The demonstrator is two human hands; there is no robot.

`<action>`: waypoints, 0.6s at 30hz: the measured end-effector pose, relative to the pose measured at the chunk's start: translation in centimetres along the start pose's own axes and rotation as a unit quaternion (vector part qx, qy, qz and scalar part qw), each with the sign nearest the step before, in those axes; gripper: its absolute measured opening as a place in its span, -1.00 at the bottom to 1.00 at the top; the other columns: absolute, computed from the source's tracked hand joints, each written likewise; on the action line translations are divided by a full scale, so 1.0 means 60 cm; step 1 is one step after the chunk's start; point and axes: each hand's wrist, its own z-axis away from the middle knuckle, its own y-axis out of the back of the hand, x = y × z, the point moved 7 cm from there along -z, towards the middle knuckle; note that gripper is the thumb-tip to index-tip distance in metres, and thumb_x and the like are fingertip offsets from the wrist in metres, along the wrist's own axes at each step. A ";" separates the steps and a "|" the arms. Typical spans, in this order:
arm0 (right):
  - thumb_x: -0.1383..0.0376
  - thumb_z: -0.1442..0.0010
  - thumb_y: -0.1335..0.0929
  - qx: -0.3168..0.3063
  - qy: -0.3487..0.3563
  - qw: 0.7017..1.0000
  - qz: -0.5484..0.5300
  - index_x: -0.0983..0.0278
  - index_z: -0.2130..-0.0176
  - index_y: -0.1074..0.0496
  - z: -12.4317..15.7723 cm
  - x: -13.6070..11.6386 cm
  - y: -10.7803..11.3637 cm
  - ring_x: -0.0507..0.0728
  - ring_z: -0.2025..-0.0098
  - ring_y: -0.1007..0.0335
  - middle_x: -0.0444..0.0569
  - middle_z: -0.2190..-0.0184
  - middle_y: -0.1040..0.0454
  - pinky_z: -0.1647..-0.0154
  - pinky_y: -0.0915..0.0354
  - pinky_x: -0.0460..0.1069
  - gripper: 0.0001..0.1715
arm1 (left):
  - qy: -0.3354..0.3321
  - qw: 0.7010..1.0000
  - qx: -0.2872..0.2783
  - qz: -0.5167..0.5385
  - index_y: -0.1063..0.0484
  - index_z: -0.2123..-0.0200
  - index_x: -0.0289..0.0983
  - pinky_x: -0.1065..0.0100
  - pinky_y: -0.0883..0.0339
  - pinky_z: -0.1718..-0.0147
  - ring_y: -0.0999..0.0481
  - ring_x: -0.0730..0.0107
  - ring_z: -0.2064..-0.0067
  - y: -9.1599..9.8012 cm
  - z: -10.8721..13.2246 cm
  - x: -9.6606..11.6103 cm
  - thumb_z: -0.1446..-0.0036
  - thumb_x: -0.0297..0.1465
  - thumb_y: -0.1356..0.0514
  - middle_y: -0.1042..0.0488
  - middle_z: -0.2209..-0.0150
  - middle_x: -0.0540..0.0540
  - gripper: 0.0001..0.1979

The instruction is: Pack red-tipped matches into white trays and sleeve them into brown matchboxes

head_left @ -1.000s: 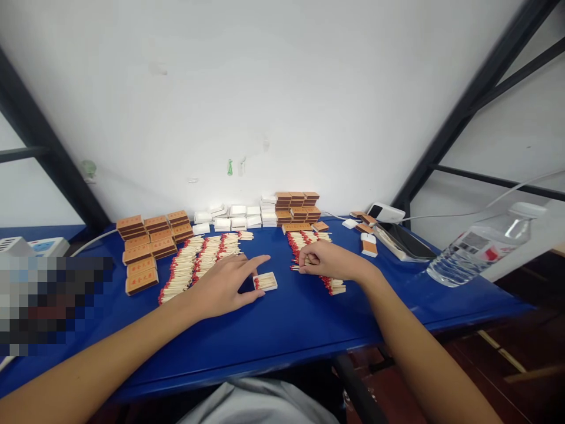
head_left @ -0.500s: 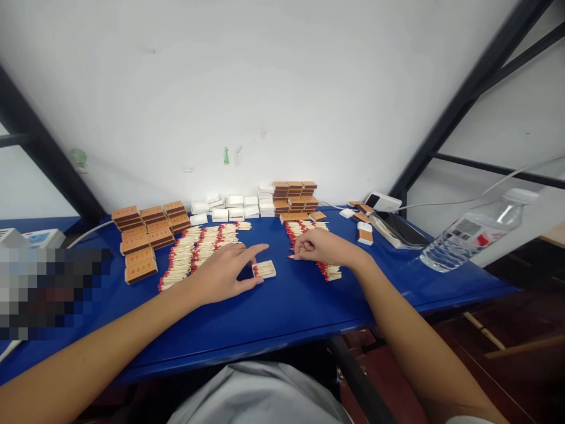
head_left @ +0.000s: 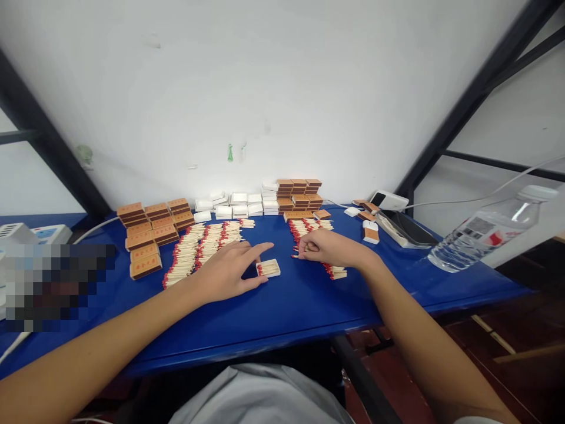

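My left hand (head_left: 232, 265) rests on the table at the left end of a small white matchbox tray (head_left: 274, 272). Its thumb lies at the tray's near edge and another finger at the far corner, while the index finger stretches out above. Red-headed matches (head_left: 266, 268) lie inside the tray. Over the right-hand pile of matches (head_left: 304, 225), my right hand (head_left: 322, 247) is closed in a pinch; red match tips poke out at its fingertips. How many matches it holds is hidden. Larger rows of matches (head_left: 188, 250) lie left of my left hand.
Orange matchbox covers (head_left: 145, 265) are stacked at left, more boxes (head_left: 300, 188) at the wall. White trays (head_left: 238, 199) line the back. At right are a black phone-like device (head_left: 410, 229), a white device (head_left: 388, 200) and a tilted water bottle (head_left: 485, 229).
The whole view has shifted slightly, with things appearing a little further right. My left hand stays at the tray, and my right hand keeps its pinch over the right pile.
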 end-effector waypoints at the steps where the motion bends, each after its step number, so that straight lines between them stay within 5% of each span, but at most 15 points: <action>1: 0.14 -0.32 -0.39 0.004 0.010 1.000 -0.007 0.25 0.28 -0.56 0.001 -0.009 0.000 0.05 0.50 -0.12 -0.21 0.55 -0.23 0.41 -0.06 -0.02 -0.75 | -0.001 1.000 0.004 -0.001 -0.19 -0.44 -0.13 0.05 -0.46 -0.01 -0.56 0.07 0.05 0.001 0.000 0.001 -0.39 -0.11 -0.22 -0.58 0.10 -0.14 -0.35; 6: 0.06 -0.35 -0.40 0.076 0.086 0.992 -0.054 0.24 0.22 -0.56 -0.007 -0.084 -0.001 0.03 0.50 -0.08 -0.26 0.58 -0.11 0.40 -0.04 -0.04 -0.70 | -0.003 1.000 0.018 -0.011 -0.19 -0.42 -0.13 0.07 -0.44 -0.02 -0.55 0.07 0.04 0.000 -0.001 0.000 -0.37 -0.12 -0.26 -0.58 0.11 -0.13 -0.35; 11: 0.23 -0.35 -0.40 0.058 0.125 0.990 0.023 0.27 0.22 -0.59 -0.027 -0.138 -0.039 0.05 0.42 -0.22 -0.10 0.46 -0.41 0.34 -0.04 -0.03 -0.82 | 0.004 1.000 0.025 -0.016 -0.21 -0.41 -0.15 0.07 -0.44 -0.02 -0.56 0.03 0.01 0.000 -0.002 -0.004 -0.33 -0.11 -0.28 -0.59 0.10 -0.16 -0.33; 14: 0.20 -0.36 -0.40 0.070 0.113 0.991 0.025 0.26 0.22 -0.59 -0.023 -0.124 -0.026 0.05 0.42 -0.23 -0.10 0.46 -0.43 0.34 -0.04 -0.03 -0.80 | 0.006 1.000 0.022 -0.007 -0.20 -0.42 -0.15 0.07 -0.44 -0.02 -0.56 0.06 0.02 0.002 -0.002 -0.004 -0.34 -0.14 -0.28 -0.60 0.09 -0.14 -0.33; 18: 0.11 -0.39 -0.34 0.159 0.023 0.986 0.050 0.27 0.29 -0.57 0.003 -0.047 0.040 0.07 0.44 -0.23 -0.08 0.49 -0.42 0.37 -0.03 -0.01 -0.66 | 0.011 1.000 0.020 0.002 -0.20 -0.43 -0.11 0.09 -0.44 0.00 -0.56 0.09 0.06 0.003 -0.002 -0.005 -0.35 -0.12 -0.27 -0.59 0.10 -0.11 -0.33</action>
